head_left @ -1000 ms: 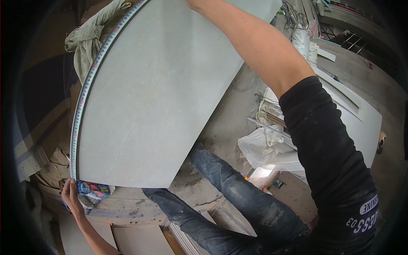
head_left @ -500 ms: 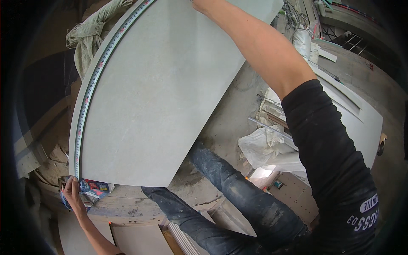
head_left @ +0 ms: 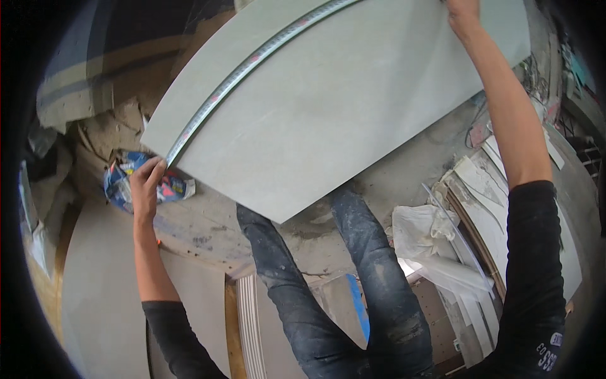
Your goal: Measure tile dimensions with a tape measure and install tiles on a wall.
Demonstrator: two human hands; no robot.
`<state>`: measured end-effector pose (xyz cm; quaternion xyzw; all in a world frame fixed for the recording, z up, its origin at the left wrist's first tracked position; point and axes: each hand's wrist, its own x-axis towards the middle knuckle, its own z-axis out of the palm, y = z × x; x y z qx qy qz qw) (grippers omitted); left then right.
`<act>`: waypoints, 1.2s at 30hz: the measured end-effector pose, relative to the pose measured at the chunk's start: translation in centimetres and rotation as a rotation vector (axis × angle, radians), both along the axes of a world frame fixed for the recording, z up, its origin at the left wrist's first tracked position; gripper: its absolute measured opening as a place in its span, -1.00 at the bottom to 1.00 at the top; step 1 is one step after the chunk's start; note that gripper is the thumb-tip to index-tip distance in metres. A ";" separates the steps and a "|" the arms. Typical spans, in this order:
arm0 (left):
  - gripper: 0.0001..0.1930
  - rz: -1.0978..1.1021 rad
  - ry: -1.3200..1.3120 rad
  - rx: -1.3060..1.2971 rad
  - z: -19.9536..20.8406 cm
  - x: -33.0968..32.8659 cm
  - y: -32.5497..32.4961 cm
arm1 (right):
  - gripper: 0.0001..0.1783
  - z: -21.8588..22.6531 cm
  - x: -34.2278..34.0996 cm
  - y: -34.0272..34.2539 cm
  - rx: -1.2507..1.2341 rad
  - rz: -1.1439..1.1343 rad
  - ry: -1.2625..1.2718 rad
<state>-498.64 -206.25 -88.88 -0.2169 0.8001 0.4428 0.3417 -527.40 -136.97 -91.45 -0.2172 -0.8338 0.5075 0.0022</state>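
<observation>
A large pale grey slab point(head_left: 303, 120) lies in front of me, its near corner above my legs. A metal tape measure blade point(head_left: 221, 91) stretches across its top, set in from the left edge and running out of view at the top. My left hand point(head_left: 146, 178) is closed, pinching the blade's end between thumb and fingers at the slab's near left edge. At the upper right, my right hand point(head_left: 464, 14) is curled over the slab. Its fingertips are cut off by the picture's top; a small dark bit shows beside them, too little to name.
Below my left hand lies a crumpled blue printed bag point(head_left: 129, 189). White plastic sheeting point(head_left: 420, 230) and white strips point(head_left: 505, 196) are piled at the right. Other grey panels point(head_left: 101, 271) lie at the lower left. My legs point(head_left: 379, 278) stand by the slab's near edge.
My view has turned, so the slab appears rotated and farther right. The blade has shifted inward from the slab's left edge, with my left hand still on its end.
</observation>
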 end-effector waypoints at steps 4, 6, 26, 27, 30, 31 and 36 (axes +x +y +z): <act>-0.73 0.036 0.024 0.084 0.0 0.6 2.1 | -0.72 0.1 0.9 0.9 -0.017 0.008 -0.005; -0.73 0.005 0.038 0.074 0.8 1.2 1.6 | -0.69 0.9 1.4 1.7 0.146 0.020 -0.050; -0.75 0.068 0.052 0.115 -0.8 3.7 1.4 | -0.67 1.2 3.5 1.4 0.048 -0.005 -0.061; -0.75 0.067 0.056 0.119 -0.7 3.7 1.3 | -0.67 1.0 3.2 1.3 0.052 -0.007 -0.057; -0.74 0.090 0.046 0.142 -0.5 3.4 1.2 | -0.68 0.2 2.1 1.2 0.009 0.009 -0.012; -0.72 0.064 0.063 0.111 -0.5 3.4 1.5 | -0.68 0.3 2.1 1.6 -0.005 0.000 -0.016; -0.64 -0.090 0.063 0.023 -0.4 3.1 1.9 | -0.69 -0.4 2.9 2.1 -0.019 0.022 0.033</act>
